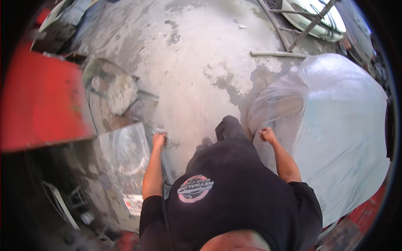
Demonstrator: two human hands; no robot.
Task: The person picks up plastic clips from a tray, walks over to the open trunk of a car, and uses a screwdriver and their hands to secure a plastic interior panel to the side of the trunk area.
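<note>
A person in a black T-shirt (247, 201) with a round badge on the chest stood over a worn concrete floor (188, 67), both forearms reaching forward and well apart; the left hand (159, 139) was curled shut around a shiny clear plastic scrap (158, 131), bits of which poked out past the knuckles; the right hand (267, 135) was closed into a fist in front of the near edge of a translucent plastic cover (343, 121), though the view was too small and blurred to tell whether its fingers pinched the film; the cover draped a large rounded bulk on the person's right, wrinkled along its inner side and smoother across the top, with a red surface (370, 205) showing below its lower edge; on the other side, a clear plastic sheet (125, 154) lay on the floor just to the left of the left hand; beyond it sat a worn, rounded grey object (121, 94), beside a broad red panel (46, 100); at the upper right, a metal tube frame (312, 27) stood in front of a white curved panel (299, 16), with a loose pipe (272, 54) at its foot; a dark-clad leg (230, 127) extended forward between the two hands.
</note>
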